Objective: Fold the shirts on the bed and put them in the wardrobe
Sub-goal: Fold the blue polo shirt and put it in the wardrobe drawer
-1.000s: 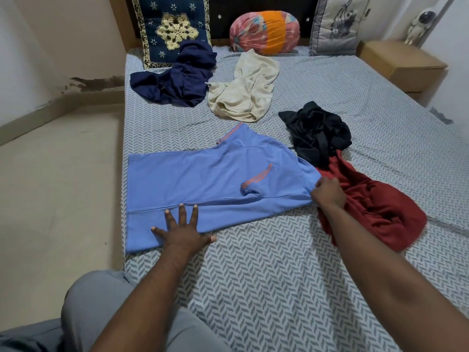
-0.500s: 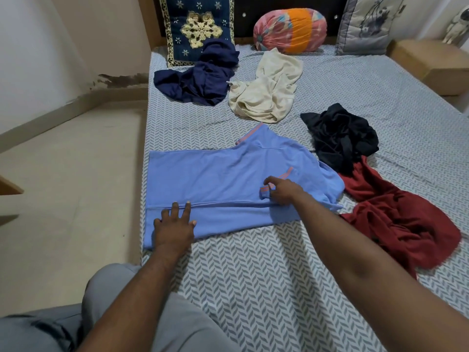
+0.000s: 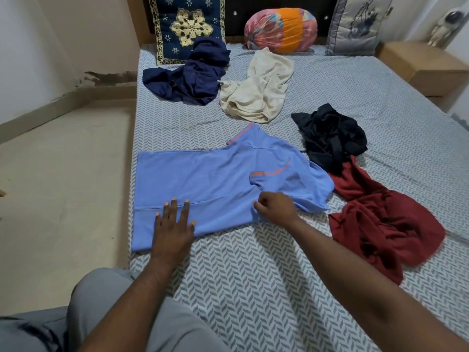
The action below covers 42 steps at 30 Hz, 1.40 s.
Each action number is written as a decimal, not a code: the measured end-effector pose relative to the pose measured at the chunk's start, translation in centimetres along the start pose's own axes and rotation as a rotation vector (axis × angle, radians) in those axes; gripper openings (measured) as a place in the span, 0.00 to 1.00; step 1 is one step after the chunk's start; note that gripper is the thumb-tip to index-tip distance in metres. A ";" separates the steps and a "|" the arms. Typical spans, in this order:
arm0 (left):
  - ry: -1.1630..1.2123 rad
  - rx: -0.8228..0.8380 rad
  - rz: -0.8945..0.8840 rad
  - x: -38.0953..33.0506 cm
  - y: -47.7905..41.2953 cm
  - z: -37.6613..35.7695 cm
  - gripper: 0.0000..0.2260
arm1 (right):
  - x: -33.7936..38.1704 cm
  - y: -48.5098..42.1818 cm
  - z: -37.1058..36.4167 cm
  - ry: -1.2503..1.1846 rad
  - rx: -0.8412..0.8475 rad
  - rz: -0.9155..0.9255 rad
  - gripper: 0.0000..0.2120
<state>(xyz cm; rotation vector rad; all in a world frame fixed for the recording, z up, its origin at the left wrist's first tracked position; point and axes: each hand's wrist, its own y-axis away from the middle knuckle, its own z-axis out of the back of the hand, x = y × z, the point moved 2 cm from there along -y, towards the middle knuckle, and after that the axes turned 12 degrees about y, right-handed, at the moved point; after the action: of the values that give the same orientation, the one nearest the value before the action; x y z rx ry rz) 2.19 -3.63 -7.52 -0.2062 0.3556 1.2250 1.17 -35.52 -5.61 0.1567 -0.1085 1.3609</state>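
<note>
Blue shirt (image 3: 203, 184): it is lying sideways on the near left part of the bed (image 3: 253, 288), with its hem end reaching toward the bed's left edge. Its near long side is lying folded over the body. A sleeve with orange stripes is lying folded on top.
Left hand (image 3: 175, 224): it is lying flat with the fingers straight and slightly spread. It is pressing down on the near folded strip of the blue shirt, and the fingertips are crossing the fold line.
Right hand (image 3: 275, 208): its fingers are curling, and the thumb and fingertips are pinching the blue cloth just below the striped sleeve.
Red shirt (image 3: 380, 219): it is lying crumpled to the right of the blue shirt, touching its right end.
Black shirt (image 3: 330, 138): it is sitting bunched up just beyond the red shirt and is overlapping it.
Cream shirt (image 3: 258, 90): it is lying crumpled farther up the bed, beyond the blue shirt.
Navy shirt (image 3: 187, 77): it is lying heaped to the left of the cream shirt, partly covering the blue embroidered cushion (image 3: 190, 21).
Headboard end: a pink and orange bolster (image 3: 281, 29) and a grey cushion (image 3: 355, 24) are resting there.
Person: a knee in grey trousers (image 3: 106, 301) is showing at the bed's near left corner.
</note>
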 end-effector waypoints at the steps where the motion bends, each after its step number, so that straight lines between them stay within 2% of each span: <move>1: 0.000 0.025 -0.043 -0.3 0.3 -0.6 0.27 | -0.7 0.5 -0.2 -0.012 0.030 0.010 0.16; 3: -0.004 0.083 -0.073 -0.3 0.6 -1.6 0.30 | -3.4 1.1 -0.3 -0.043 0.060 -0.066 0.17; 7: 0.005 0.119 -0.043 0.9 0.8 -1.6 0.31 | -9.5 0.9 1.4 -0.057 0.045 -0.388 0.06; 8: 0.019 0.118 -0.041 1.2 0.8 -1.5 0.31 | -10.5 0.9 2.2 -0.035 0.033 -0.452 0.06; 12: 0.079 0.121 0.003 1.2 0.4 -1.4 0.30 | -12.9 0.4 3.9 -0.129 -0.113 -0.633 0.07; 14: 0.059 0.121 0.007 1.1 0.3 -1.1 0.33 | -13.5 -0.3 3.7 -0.181 -0.022 -0.527 0.05; 17: 0.065 0.117 0.024 1.1 0.0 -1.1 0.39 | -13.8 -1.4 3.6 -0.152 0.125 -0.382 0.08; 20: 0.022 0.122 0.028 1.0 -0.1 -1.3 0.40 | -13.4 -2.3 3.9 -0.068 0.168 -0.389 0.05; 23: 0.031 0.133 0.063 1.1 -0.3 -1.5 0.45 | -13.0 -3.4 4.4 -0.172 0.018 -0.464 0.05; 24: 0.032 0.125 0.066 1.0 -0.3 -1.4 0.44 | -13.0 -3.7 4.6 -0.190 0.014 -0.477 0.04; 28: 0.004 0.173 0.088 0.7 -0.2 -1.1 0.40 | -13.0 -3.5 3.9 -0.117 0.196 -0.436 0.08; 31: 0.004 0.158 0.082 0.7 -0.1 -1.3 0.40 | -12.9 -3.8 4.0 -0.087 0.216 -0.437 0.06; 33: 0.003 0.161 0.084 0.7 -0.1 -1.3 0.39 | -12.0 -4.0 4.5 -0.164 0.165 -0.479 0.05; 37: -0.010 0.166 0.089 0.8 -0.1 -1.2 0.40 | -10.7 -4.1 4.3 -0.584 0.006 -0.583 0.03; 42: -0.009 0.171 0.083 0.8 -0.1 -1.2 0.40 | -10.6 -3.3 3.2 -0.679 0.053 -0.599 0.07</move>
<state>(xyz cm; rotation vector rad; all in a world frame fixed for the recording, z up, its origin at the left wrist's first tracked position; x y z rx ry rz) 2.29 -3.38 -8.92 -0.0391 0.4623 1.2695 2.23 -46.92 -4.40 0.6412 -0.5497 0.6694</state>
